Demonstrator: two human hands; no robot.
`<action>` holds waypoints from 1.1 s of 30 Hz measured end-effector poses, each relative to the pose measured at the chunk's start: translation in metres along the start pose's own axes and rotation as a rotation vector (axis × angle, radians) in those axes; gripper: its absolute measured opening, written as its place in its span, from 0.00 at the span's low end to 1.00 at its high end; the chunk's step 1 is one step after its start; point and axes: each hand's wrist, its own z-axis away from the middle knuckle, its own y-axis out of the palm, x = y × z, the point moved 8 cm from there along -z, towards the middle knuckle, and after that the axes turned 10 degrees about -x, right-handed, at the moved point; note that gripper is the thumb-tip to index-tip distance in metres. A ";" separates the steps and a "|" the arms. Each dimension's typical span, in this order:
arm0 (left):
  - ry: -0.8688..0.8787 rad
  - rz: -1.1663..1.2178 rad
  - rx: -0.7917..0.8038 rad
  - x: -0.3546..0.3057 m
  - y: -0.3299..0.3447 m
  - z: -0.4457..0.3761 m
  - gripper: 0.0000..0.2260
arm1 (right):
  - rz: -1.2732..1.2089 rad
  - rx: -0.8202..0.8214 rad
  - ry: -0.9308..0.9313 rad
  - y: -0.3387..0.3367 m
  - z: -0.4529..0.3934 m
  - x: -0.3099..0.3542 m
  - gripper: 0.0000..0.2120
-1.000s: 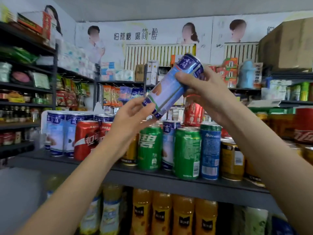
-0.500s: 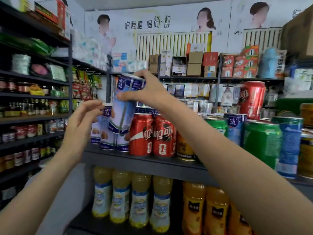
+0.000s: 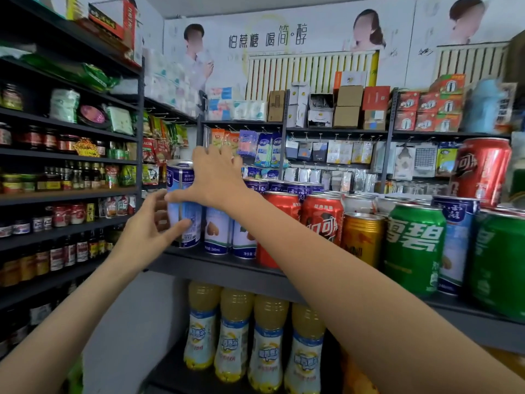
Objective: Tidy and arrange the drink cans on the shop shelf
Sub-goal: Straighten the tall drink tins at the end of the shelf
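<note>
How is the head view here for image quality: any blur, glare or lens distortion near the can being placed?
Head view: even, soft lighting, no hard glare; the blue-and-white drink can under both hands is slightly soft but readable. Head view: wide-angle bending bows the dark shelf uprights and swells the green can and tilted red can at right.

juice bottles (image 3: 235, 336), jars (image 3: 65, 214), cardboard boxes (image 3: 349, 106)

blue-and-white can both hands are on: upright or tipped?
Upright: the blue-and-white drink can stands vertical, rim up, at the dark shelf's left end. Left hand and right hand hold it.
</note>
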 end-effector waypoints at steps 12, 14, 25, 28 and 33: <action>-0.026 -0.210 -0.059 0.013 0.022 -0.012 0.28 | 0.050 -0.005 0.032 -0.006 0.000 -0.028 0.13; 0.128 -0.250 -0.239 -0.021 0.012 -0.004 0.25 | 0.068 -0.057 0.036 -0.025 0.008 -0.041 0.12; 0.419 0.151 -0.062 -0.198 0.129 0.012 0.14 | -0.008 -0.076 0.297 -0.189 0.082 -0.200 0.07; 0.414 0.227 0.054 -0.225 0.165 0.018 0.13 | -0.037 0.011 0.412 -0.219 0.108 -0.245 0.06; 0.402 0.298 0.165 -0.263 0.210 0.020 0.13 | 0.112 -0.070 0.500 -0.264 0.139 -0.307 0.10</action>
